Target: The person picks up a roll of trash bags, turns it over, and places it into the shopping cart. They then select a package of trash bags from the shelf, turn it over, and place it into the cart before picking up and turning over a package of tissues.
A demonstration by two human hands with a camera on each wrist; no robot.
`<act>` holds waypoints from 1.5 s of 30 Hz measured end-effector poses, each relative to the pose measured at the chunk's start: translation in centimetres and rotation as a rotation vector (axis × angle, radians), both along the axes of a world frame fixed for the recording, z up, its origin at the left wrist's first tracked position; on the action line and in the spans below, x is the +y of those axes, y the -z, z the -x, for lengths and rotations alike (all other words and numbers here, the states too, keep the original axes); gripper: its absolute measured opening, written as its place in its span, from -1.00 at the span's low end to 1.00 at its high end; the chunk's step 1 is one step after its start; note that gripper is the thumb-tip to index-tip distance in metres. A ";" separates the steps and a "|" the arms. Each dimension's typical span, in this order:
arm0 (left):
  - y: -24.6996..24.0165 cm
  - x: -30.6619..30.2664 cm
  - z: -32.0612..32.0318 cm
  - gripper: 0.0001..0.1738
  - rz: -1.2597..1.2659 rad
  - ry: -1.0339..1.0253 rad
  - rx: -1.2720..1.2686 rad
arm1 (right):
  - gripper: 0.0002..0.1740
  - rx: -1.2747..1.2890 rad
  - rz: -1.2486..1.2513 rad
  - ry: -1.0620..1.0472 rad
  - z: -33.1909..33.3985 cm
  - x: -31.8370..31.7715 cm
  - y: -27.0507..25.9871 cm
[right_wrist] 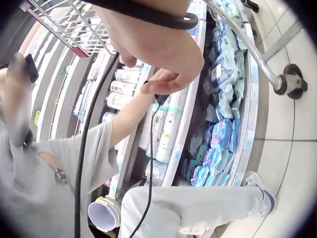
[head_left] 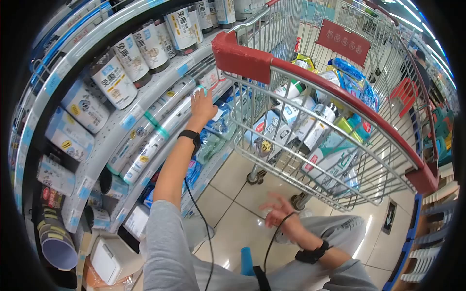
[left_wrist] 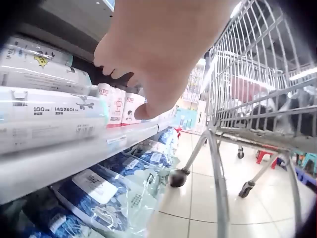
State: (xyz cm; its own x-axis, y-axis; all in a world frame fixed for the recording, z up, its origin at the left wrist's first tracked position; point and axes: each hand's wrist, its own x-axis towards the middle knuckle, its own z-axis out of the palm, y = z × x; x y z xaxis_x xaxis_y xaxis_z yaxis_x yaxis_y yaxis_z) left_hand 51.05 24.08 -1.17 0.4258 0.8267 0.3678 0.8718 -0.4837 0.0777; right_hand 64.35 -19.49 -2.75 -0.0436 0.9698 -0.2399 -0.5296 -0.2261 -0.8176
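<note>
My left hand point(head_left: 201, 107) reaches over the lower shelf, its fingers extended at the end of a long row of white plastic-wrapped rolls point(head_left: 148, 154) with teal ends. In the left wrist view the hand point(left_wrist: 153, 59) hangs above smaller red-and-white packs point(left_wrist: 115, 101), with a big roll point(left_wrist: 49, 116) marked 45X60 nearer the camera. No item shows in its grasp. My right hand point(head_left: 285, 219) is off the shelf, low in front of the cart, fingers loose and holding nothing. A black cord passes by it.
A shopping cart point(head_left: 310, 70) with a red handle, loaded with bottles and packs, stands to the right. White canisters point(head_left: 114, 80) line the shelf above. Blue bagged packs point(left_wrist: 94, 198) fill the bottom shelf. A pail point(head_left: 59, 250) and a white lidded bin point(head_left: 108, 261) sit at lower left.
</note>
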 end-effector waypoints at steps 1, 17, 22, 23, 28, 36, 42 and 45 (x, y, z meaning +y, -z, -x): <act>0.1 1.5 -0.7 -0.23 0.005 0.000 -0.016 | -0.31 0.037 0.028 -0.031 0.3 -0.2 0.8; 4.7 17.9 -10.7 -0.46 -0.331 -0.171 0.038 | -0.39 0.175 0.070 -0.050 -0.5 1.6 0.2; 3.0 16.2 -11.6 -0.52 -0.453 -0.140 -0.105 | -0.38 0.204 0.022 -0.110 0.8 2.5 0.5; 2.4 15.0 -11.3 -0.52 -0.507 -0.108 -0.203 | -0.34 0.138 -0.001 -0.082 1.4 2.6 0.4; 2.1 20.2 -12.1 -0.68 -0.063 -0.197 -0.101 | -0.32 0.261 0.102 -0.004 1.7 3.1 0.8; -2.9 13.0 -10.1 -0.55 -0.225 0.015 -0.390 | -0.44 0.319 0.030 -0.177 0.7 1.9 0.1; -6.1 9.9 -8.9 -0.54 -0.271 0.033 -0.437 | -0.56 0.209 -0.124 -0.310 1.7 0.3 -1.1; -8.8 3.2 -5.9 -0.57 -0.292 0.279 -0.627 | -0.57 0.179 -0.161 -0.263 3.0 -0.9 -1.8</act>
State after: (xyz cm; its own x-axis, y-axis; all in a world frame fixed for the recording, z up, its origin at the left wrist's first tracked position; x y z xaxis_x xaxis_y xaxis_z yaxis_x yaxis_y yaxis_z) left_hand 56.96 27.32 7.63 0.2437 0.5499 0.7989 0.5481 -0.7577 0.3544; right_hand 61.33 -20.38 -0.95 -0.3245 0.9445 -0.0510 -0.6082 -0.2497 -0.7535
